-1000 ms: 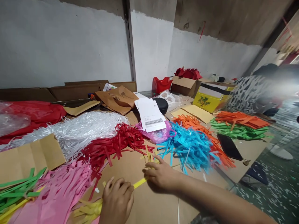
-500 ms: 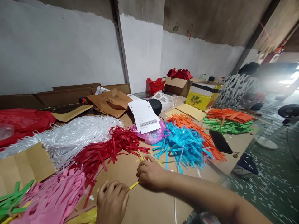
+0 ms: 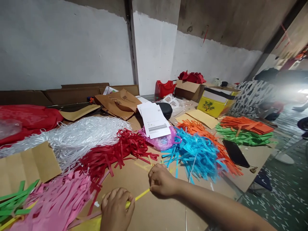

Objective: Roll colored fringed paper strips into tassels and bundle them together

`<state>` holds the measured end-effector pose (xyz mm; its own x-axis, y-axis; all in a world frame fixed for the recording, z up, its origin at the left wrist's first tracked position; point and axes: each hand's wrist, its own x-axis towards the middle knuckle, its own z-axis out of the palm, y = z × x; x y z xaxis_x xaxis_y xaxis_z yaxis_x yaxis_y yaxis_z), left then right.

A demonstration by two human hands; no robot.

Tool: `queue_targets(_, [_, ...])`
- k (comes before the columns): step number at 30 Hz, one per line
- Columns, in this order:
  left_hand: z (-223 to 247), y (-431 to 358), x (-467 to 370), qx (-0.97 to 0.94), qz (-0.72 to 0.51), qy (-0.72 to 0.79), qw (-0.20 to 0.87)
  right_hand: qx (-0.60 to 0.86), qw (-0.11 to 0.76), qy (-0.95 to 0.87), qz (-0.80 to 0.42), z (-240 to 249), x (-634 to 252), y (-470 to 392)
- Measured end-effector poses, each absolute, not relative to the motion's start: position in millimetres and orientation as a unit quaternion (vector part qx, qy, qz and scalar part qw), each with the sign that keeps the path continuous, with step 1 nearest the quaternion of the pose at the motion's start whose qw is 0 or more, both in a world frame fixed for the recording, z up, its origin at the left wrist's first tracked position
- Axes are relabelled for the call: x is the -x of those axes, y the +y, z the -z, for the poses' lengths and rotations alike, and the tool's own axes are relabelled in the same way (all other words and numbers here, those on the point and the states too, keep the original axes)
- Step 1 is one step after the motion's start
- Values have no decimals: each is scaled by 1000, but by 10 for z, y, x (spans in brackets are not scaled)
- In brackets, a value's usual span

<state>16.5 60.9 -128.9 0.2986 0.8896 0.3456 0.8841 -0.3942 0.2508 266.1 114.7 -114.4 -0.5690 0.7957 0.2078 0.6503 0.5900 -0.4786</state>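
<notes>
A narrow yellow strip (image 3: 142, 194) stretches between my two hands just over the brown cardboard on the table. My left hand (image 3: 117, 208), at the bottom centre, is closed on its near end, where some yellow shows between thumb and fingers. Farther right, my right hand (image 3: 161, 181) pinches the other end. Several loose yellow strips (image 3: 145, 166) lie just beyond my right hand, partly hidden by it. Red strips (image 3: 115, 149) lie beyond my left hand and pink strips (image 3: 55, 202) to its left. Blue strips (image 3: 196, 155) are heaped past my right forearm.
White string (image 3: 84, 134) is heaped at the left. Papers (image 3: 154, 120) rest on a pink plastic bag (image 3: 161, 141). A phone (image 3: 235, 153) lies near the right edge, by orange and green strips (image 3: 245, 136). A yellow box (image 3: 216, 104) stands farther back.
My right hand has moved slightly right, away from my left, and a longer stretch of the yellow strip shows between them. The whole view has shifted a little.
</notes>
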Motion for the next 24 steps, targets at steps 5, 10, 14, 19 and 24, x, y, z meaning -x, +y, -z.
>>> queue_targets(5, [1249,578,-207,-851,-221,474,-52,415,185,-882,-125,1022,-2601,1073])
queue_targets(10, [1238,472,-354,-845,-260,454,-114,268,168,-947,63,1003,-2548,995])
queue_targets(14, [1189,434,-461,-839,-300,445,-95,180,149,-964,129,1061,-2477,1035])
queue_targets(19, [1105,444,-452,-830,-346,420,-119,218,152,-959,103,982,-2352,1025])
queue_targets(24, [823,278,-409,-834,-413,342,-128,327,232,-896,-190,551,-2497,752])
